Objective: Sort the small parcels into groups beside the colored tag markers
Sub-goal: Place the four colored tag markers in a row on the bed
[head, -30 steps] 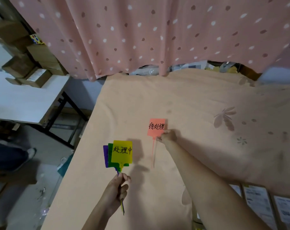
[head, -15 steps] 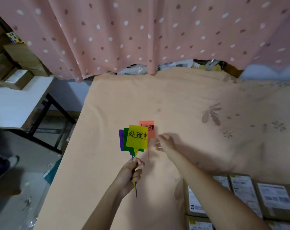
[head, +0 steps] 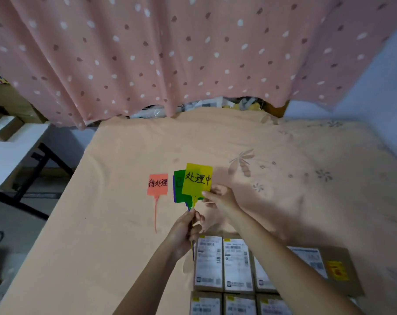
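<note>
Parcels (head: 224,264), small cardboard boxes with white shipping labels, sit packed in rows at about 5 o'clock in the head view, on the peach cloth (head: 124,258) that covers the work surface; none has been moved to a marker yet, so the sorting proper looks not yet begun. The step in hand seems to be laying out the markers. An orange tag (head: 157,184) already lies flat on the cloth at 9 o'clock from the hands, its thin tail pointing back toward the person. The left hand (head: 185,233) grips the stems of a fanned bundle, with a yellow tag (head: 197,179) in front, a green tag (head: 179,185) behind it, and a sliver of a purple tag (head: 174,189) at the very back. The right hand (head: 220,197) pinches the lower right corner of the yellow tag between thumb and fingertips (apparently to peel it from the bundle). The next move likely calls for pulling that tag free while the left hand keeps the others, then setting it down well apart from the orange one. Open cloth stretches toward 12 and 2 o'clock, up to the spotted pink curtain (head: 193,53); the cloth's left edge drops off toward 8 o'clock, near a white side table (head: 11,160), so room lies mainly to the right.
</note>
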`<state>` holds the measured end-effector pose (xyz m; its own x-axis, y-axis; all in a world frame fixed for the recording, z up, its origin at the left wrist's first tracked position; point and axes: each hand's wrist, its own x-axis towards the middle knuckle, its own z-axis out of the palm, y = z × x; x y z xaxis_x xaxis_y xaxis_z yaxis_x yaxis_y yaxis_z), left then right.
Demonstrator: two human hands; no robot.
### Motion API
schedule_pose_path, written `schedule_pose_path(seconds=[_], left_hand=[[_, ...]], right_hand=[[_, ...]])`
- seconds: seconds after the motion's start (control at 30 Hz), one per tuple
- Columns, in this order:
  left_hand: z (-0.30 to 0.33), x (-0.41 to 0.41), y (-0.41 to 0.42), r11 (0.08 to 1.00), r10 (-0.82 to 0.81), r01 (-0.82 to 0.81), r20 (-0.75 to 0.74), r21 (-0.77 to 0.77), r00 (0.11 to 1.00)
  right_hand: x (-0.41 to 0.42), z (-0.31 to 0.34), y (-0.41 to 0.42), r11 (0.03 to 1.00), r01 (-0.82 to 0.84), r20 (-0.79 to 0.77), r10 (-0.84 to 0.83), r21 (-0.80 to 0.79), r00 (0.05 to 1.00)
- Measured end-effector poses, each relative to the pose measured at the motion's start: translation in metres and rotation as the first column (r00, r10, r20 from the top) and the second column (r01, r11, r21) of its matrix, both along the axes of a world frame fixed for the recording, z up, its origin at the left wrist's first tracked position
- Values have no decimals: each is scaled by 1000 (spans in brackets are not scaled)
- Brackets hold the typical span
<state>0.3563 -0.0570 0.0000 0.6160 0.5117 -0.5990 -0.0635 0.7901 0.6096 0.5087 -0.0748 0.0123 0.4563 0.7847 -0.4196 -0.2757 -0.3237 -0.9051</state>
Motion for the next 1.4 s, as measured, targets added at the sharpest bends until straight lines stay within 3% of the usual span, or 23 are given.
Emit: schedule_pose_path(seconds=[0.23, 0.43, 0.7, 0.83, 0.93, 1.13, 1.4], left_hand=[[19, 85, -62, 996, -1, 6, -55, 87, 998], [34, 106, -79, 992, 44, -34, -77, 125, 996], [18, 83, -64, 990, 98, -83, -134, 115, 986], [-3, 59, -51, 993, 102, -89, -165, 82, 981], [-12, 45, -36, 993, 112, -103, -170, 64, 979], [-22, 29, -19, 989, 151, -150, -158, 16, 976], [-29, 30, -14, 988, 147, -151, -148, -14, 978]], right_hand=[[86, 17, -59, 999, -39, 36, 39, 22, 999], [111, 33, -69, 995, -60, 10, 60, 77, 998], [147, 41, -12, 951, 258, 4, -262, 169, 965], [173, 21, 8, 931, 354, 163, -364, 89, 917], [178, -22, 15, 948, 318, 267, -300, -27, 916], [178, -105, 16, 937, 265, 284, -197, -226, 938], [176, -136, 20, 940, 238, 213, -187, -244, 959]])
